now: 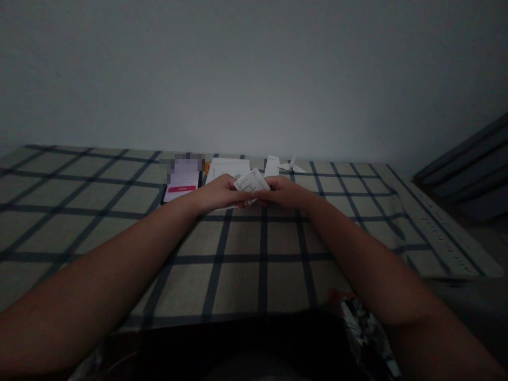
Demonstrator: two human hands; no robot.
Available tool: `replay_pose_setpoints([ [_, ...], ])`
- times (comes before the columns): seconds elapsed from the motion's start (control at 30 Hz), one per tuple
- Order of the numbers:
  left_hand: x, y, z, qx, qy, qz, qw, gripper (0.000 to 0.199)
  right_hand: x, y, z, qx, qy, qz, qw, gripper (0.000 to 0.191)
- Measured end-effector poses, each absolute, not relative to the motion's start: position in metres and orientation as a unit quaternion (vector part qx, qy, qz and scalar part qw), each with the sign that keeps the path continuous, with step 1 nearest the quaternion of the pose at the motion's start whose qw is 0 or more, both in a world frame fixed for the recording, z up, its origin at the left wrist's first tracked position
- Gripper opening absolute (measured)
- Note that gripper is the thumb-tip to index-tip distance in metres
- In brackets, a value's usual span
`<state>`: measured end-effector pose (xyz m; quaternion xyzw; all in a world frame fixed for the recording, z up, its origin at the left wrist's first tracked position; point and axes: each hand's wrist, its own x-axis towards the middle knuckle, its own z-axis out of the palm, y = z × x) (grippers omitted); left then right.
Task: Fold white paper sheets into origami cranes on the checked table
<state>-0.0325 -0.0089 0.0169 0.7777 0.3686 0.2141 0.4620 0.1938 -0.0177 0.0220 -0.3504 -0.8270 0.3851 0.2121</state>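
A small white paper piece with faint print [252,182] is held tilted between both hands at the middle of the table. My left hand [223,192] grips its left side, thumb across the lower edge. From the right, my right hand [280,191] pinches the same piece, and the two thumbs nearly meet. Behind my left hand lies a larger white printed sheet or booklet [228,167], partly covered by the hand. Just beyond my right hand sits a white paper strip [272,165], with a pointed folded white paper [292,165] beside it.
A phone with a lit screen [183,180] lies left of the booklet, near a small orange item [207,167]. The checked tablecloth [242,238] reaches a grey wall. A shiny crumpled wrapper [365,328] is below the table's front edge at right.
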Motion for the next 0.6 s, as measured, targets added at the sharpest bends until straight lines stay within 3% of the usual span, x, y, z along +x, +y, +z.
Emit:
replay_pose_setpoints([
  [0.6, -0.029, -0.016, 0.032, 0.751, 0.387, 0.212, 0.491, 0.023, 0.197, -0.016, 0.022, -0.347, -0.817, 0.417, 0.193, 0.035],
])
